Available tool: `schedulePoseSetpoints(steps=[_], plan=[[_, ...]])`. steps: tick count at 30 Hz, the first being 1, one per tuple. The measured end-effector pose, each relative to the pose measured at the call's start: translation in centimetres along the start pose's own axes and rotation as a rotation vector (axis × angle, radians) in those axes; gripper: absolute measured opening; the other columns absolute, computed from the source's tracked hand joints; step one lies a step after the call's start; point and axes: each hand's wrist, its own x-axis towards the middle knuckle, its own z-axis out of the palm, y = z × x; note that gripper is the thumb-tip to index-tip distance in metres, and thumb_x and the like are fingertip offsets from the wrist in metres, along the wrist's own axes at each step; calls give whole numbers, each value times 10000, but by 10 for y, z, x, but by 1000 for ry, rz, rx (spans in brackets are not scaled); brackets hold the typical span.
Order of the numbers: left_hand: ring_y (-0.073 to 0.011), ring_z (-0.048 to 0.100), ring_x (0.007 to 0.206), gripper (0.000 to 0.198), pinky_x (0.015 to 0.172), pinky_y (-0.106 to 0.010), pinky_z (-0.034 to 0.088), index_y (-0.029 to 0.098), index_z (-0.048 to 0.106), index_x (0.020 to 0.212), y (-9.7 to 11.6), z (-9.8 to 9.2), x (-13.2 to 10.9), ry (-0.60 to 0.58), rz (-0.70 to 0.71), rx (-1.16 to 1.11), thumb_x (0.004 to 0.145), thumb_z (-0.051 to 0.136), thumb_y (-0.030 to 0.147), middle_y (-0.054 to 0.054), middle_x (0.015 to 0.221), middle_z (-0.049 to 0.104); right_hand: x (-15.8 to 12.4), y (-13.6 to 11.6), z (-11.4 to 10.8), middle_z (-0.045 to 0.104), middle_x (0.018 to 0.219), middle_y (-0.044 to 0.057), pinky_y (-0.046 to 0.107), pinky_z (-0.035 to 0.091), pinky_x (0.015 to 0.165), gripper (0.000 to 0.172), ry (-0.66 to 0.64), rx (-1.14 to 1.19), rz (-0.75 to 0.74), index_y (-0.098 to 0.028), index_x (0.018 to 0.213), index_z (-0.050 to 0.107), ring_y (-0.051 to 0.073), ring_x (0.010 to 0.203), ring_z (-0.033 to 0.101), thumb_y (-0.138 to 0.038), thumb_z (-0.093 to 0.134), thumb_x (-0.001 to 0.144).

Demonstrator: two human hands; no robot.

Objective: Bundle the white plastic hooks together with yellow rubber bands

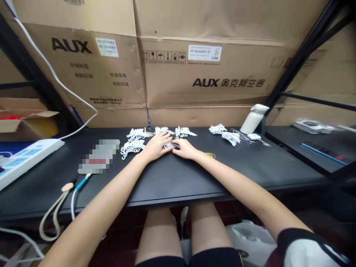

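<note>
On the black desk, my left hand and my right hand meet around a small bunch of white hooks. My right thumb and fingers are closed on the right end of this bunch. The left hand's fingers curve over its other side, partly covering it. Around my left hand lie more piles of loose white hooks: one pile close to its wrist, another behind that, and a third beyond my right hand. Near my right wrist are thin yellow rubber bands.
Two gathered bundles of white hooks lie to the right, by a white bottle and a small white case. At left are a blurred-out phone with a cable and a power strip. Cardboard walls the back.
</note>
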Motion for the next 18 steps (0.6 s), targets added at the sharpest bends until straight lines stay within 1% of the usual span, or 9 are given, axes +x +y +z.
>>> schedulePoseSetpoints(steps=[3, 5, 7, 10, 12, 14, 15, 16, 18], plan=[[-285, 486, 1300, 585, 1101, -459, 355, 148, 569, 1310, -1, 3, -1, -6, -42, -52, 896, 462, 547, -160, 1431, 488, 0, 1, -2, 702, 963, 98, 278, 430, 765, 257, -2, -8, 11, -121, 995, 675, 191, 825, 609, -120, 570, 760], [-297, 470, 1313, 588, 1108, -454, 348, 127, 589, 1285, -4, 4, -1, 30, -34, -52, 887, 479, 546, -179, 1411, 506, 0, 2, -2, 703, 1021, 115, 299, 447, 804, 316, -7, -9, 14, -116, 1058, 669, 211, 878, 627, -123, 582, 754], [-322, 414, 1351, 556, 1122, -482, 318, 122, 634, 1226, -7, 5, 0, 61, -1, 7, 875, 505, 534, -185, 1333, 579, 1, 2, -5, 700, 1073, 121, 318, 461, 850, 348, 1, 34, 16, -117, 1093, 665, 223, 936, 638, -128, 590, 754], [-328, 486, 1287, 502, 1115, -515, 315, 140, 662, 1180, -11, 3, 0, 94, 28, 62, 879, 510, 511, -179, 1296, 607, 4, 8, -18, 706, 1070, 108, 317, 477, 884, 351, 116, 94, 84, -117, 1083, 674, 206, 942, 654, -119, 594, 741], [-327, 525, 1241, 486, 1096, -517, 341, 148, 673, 1162, -13, 2, 0, 116, 35, 56, 875, 521, 508, -179, 1267, 622, 6, 20, -39, 708, 1055, 97, 309, 485, 885, 365, 289, 74, 169, -115, 1084, 673, 185, 888, 668, -101, 573, 734], [-332, 514, 1246, 495, 1082, -516, 360, 152, 661, 1190, -13, 0, -1, 143, 36, 40, 866, 539, 505, -184, 1294, 600, 5, 38, -70, 686, 1117, 114, 310, 485, 899, 370, 499, -4, 240, -103, 1090, 667, 179, 874, 667, -93, 542, 742], [-336, 496, 1264, 504, 1080, -518, 361, 160, 646, 1218, -12, 0, -1, 154, 36, 28, 861, 549, 503, -183, 1327, 575, 2, 50, -88, 676, 1139, 127, 320, 477, 922, 384, 594, -59, 305, -99, 1107, 659, 196, 922, 661, -103, 548, 740], [-338, 476, 1284, 514, 1082, -519, 358, 171, 631, 1243, -11, -1, -1, 160, 39, 16, 856, 559, 501, -180, 1360, 549, -4, 63, -107, 676, 1145, 134, 335, 464, 951, 381, 656, -106, 384, -98, 1110, 659, 219, 991, 647, -127, 560, 743], [-338, 461, 1298, 518, 1085, -523, 352, 187, 621, 1259, -9, 0, -1, 148, 49, 7, 853, 565, 503, -173, 1382, 531, -19, 88, -141, 685, 1126, 146, 341, 461, 960, 358, 682, -142, 557, -103, 1114, 657, 238, 1057, 634, -203, 550, 786]])
